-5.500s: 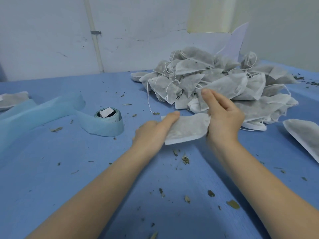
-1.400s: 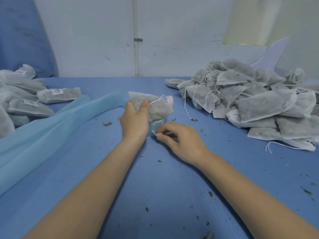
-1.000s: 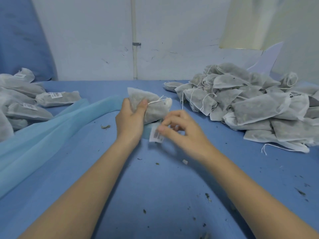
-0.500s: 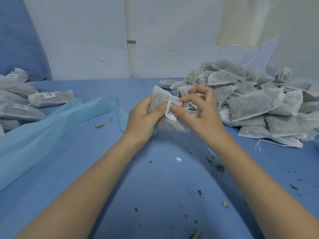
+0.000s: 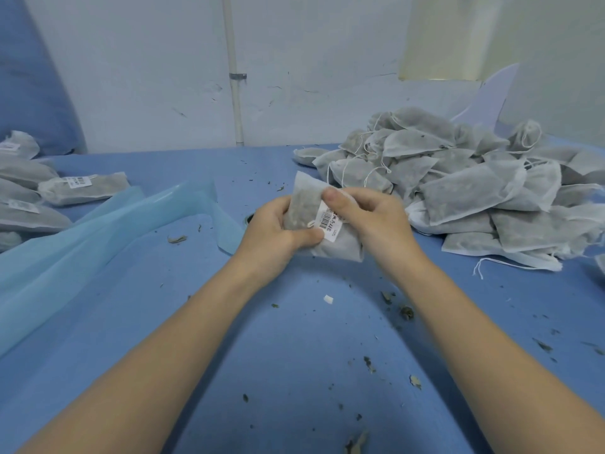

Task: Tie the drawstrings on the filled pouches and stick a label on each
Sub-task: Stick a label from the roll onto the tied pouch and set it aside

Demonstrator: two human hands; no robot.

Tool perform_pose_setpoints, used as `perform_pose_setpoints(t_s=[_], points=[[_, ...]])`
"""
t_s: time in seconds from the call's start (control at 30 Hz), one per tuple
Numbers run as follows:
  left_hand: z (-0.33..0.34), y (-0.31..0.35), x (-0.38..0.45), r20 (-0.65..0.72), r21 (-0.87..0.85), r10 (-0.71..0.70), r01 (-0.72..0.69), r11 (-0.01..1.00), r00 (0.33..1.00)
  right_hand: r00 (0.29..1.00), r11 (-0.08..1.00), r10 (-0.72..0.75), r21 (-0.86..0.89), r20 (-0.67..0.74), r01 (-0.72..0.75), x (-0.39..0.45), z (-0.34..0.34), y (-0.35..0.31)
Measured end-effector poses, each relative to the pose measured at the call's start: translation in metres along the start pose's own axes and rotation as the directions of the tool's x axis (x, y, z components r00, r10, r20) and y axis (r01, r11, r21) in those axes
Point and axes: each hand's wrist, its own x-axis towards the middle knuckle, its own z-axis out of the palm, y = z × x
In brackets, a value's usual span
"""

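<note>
Both hands, left (image 5: 275,229) and right (image 5: 370,217), grip a grey mesh filled pouch (image 5: 340,247); right thumb presses a white barcode label (image 5: 330,224) at the table's twelve o'clock.

The pouch (image 5: 340,247) is matt, fuzzy non-woven cloth; its label (image 5: 330,224) is smooth white paper. The liner strip (image 5: 98,237) looks glossy, the tabletop (image 5: 294,371) cover matt blue cloth.

Soft, even, cool light fills the scene, with no glare. Faint shadows lie on the blue table (image 5: 294,371) beneath the forearms, so the light seems to come from above. The wide lens bows the pipe (image 5: 234,77) behind the table. The hands look slightly motion-blurred; the table's near edge is soft.
</note>
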Motion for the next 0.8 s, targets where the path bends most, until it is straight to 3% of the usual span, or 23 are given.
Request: perform_pose_setpoints(t_s=[0.17, 0.33, 0.43, 0.5, 0.6, 0.7, 0.8], points=[[0.004, -0.001, 0.0, -0.015, -0.138, -0.09, 0.087, 0.987, 0.996, 0.994, 0.995, -0.062, -0.078, -0.094, 0.055, 0.003, -0.001, 0.003], [0.003, 0.004, 0.002, -0.165, -0.283, -0.187, 0.135, 0.95, 0.968, 0.961, 0.999, -0.045, 0.009, 0.274, 0.044, -0.006, -0.003, 0.001], [0.003, 0.006, 0.004, -0.293, -0.286, -0.207, 0.121, 0.951, 0.933, 0.995, 0.999, 0.028, -0.043, 0.091, -0.024, -0.006, 0.005, 0.004], [0.003, 0.007, 0.005, -0.381, -0.289, -0.208, 0.098, 0.952, 0.901, 0.998, 0.998, 0.057, 0.017, -0.04, -0.057, -0.006, 0.01, 0.005], [0.004, 0.011, 0.007, -0.458, -0.302, -0.216, 0.078, 0.95, 0.862, 0.994, 0.965, 0.088, 0.253, -0.071, -0.067, -0.006, 0.019, 0.006], [0.001, 0.013, 0.007, -0.524, -0.361, -0.259, 0.064, 0.93, 0.811, 0.988, 0.859, 0.15, 0.5, -0.044, -0.108, 0.0, 0.036, 0.001], [-0.008, 0.019, 0.007, -0.502, -0.574, -0.311, -0.041, 0.818, 0.807, 0.972, 0.861, 0.161, 0.505, -0.169, -0.055, 0.013, 0.063, -0.011]])
